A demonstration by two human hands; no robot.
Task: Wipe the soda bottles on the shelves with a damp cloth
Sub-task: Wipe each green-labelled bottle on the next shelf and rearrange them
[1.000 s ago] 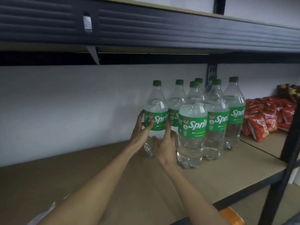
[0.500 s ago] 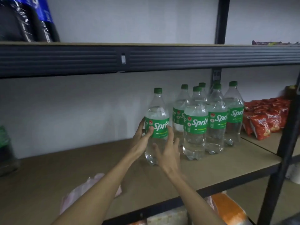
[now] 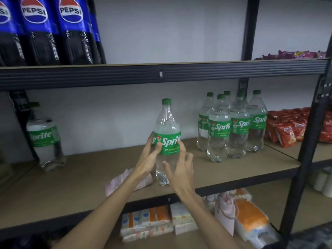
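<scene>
The step in hand looks like fetching one bottle out for wiping: a single Sprite bottle [image 3: 167, 141] stands at the near edge of the middle shelf [image 3: 242, 169], well apart from the group of Sprite bottles [image 3: 231, 126] far right on the same board. It is upright, long axis vertical, green cap up, label facing the camera. Whether its base rests on the board or hangs just above it cannot be told. The left hand [image 3: 150, 157] grips it at the label, thumb across the front and fingers wrapped behind. The right hand [image 3: 181, 169] lies against the bottle's right side with fingers spread and fairly straight, thumb reaching across the clear lower body, steadying more than clutching. Neither hand holds the cloth [image 3: 125, 180]; it lies crumpled on the shelf just left of the bottle, partly behind the left forearm. The next move probably calls for freeing one hand to pick up that cloth while the other keeps the bottle upright, then rubbing the body and neck. Another Sprite bottle [image 3: 45, 139] stands alone far left, and Pepsi bottles [image 3: 53, 31] line the shelf above.
</scene>
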